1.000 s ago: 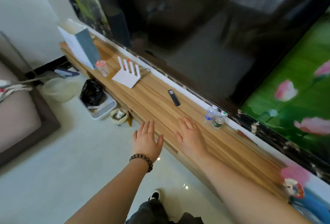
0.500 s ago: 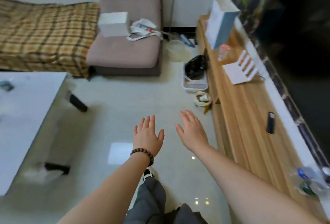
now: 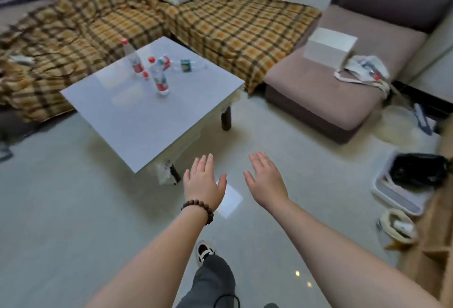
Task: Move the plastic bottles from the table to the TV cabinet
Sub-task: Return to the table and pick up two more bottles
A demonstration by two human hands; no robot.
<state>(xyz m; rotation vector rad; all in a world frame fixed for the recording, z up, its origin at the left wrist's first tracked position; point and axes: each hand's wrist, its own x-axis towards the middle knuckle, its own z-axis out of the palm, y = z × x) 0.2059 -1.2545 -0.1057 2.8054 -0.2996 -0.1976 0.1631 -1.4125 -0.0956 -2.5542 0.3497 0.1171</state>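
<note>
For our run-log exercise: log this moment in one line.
left hand: open, empty | right hand: open, empty | bottles: on table

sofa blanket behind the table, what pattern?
Plaid: the blanket is orange-yellow with dark brown check lines, clearest in the head view.

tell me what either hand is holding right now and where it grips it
Nothing is held. The left hand and right hand are both open and empty, over the floor.
</note>
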